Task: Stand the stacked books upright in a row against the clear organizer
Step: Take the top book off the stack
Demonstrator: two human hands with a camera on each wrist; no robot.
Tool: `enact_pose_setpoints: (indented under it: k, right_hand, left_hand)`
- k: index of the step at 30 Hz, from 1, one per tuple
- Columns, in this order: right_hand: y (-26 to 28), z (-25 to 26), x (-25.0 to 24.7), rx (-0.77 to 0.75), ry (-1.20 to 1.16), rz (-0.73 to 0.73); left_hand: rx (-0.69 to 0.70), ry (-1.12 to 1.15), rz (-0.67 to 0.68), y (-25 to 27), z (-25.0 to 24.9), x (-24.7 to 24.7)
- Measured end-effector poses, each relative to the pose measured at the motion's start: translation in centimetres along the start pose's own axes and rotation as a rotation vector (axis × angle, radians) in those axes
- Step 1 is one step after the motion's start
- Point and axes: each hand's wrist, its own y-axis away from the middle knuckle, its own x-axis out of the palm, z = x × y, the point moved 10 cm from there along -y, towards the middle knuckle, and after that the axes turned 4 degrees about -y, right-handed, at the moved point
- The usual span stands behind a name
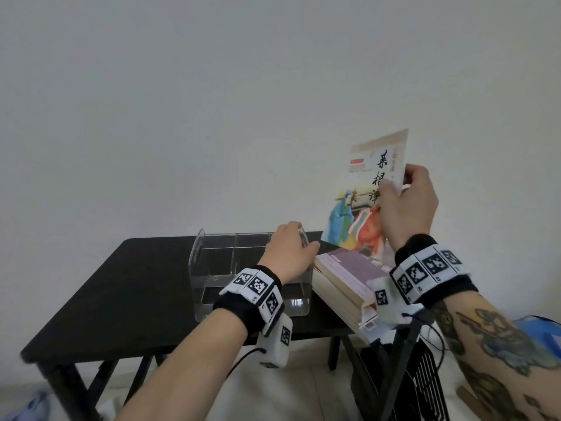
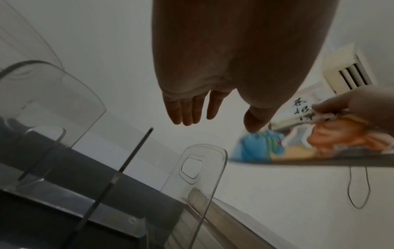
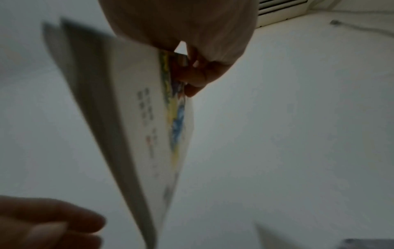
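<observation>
Right hand pinches illustrated book aloft over book stack | left hand fingers straight, above clear organizer | black counter

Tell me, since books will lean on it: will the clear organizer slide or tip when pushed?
Probably slides: the clear organizer looks like thin, empty plastic on a smooth black table. Tipping seems less likely; its base looks wide. The left hand at its right wall could steady it.

Held book cover: black brush characters 菜根谭 (last partly behind fingers); smaller print illegible.
</observation>
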Motion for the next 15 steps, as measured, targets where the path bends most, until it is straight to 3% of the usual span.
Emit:
enact_pose_setpoints:
  k: [4, 6, 8, 11, 15]
  right_hand:
    - [2.1, 3.6, 2.7, -0.049, -0.168, 0.06]
    - [3.3, 4.7, 4.2, -0.103, -0.165, 0.101]
    - [3.9, 4.5, 5.8, -0.118, -0.167, 0.15]
    - [3.9, 3.1, 7.2, -0.08, -0.179, 0.222]
    - [3.8, 1.4, 9.3, -0.005, -0.187, 0.352]
  left_hand:
    - [0.036, 0.168, -0.111, 0.5, -0.3, -2.4]
    - [-0.031, 0.293, -0.107, 0.5, 0.9, -2.9]
    - [-0.135, 0.359, -0.094, 0.5, 2.9, -3.1]
    - [-0.168, 0.358, -0.074, 0.9, 4.5, -3.5]
    - [-0.16, 0.687, -0.098, 1.2, 5.3, -4.4]
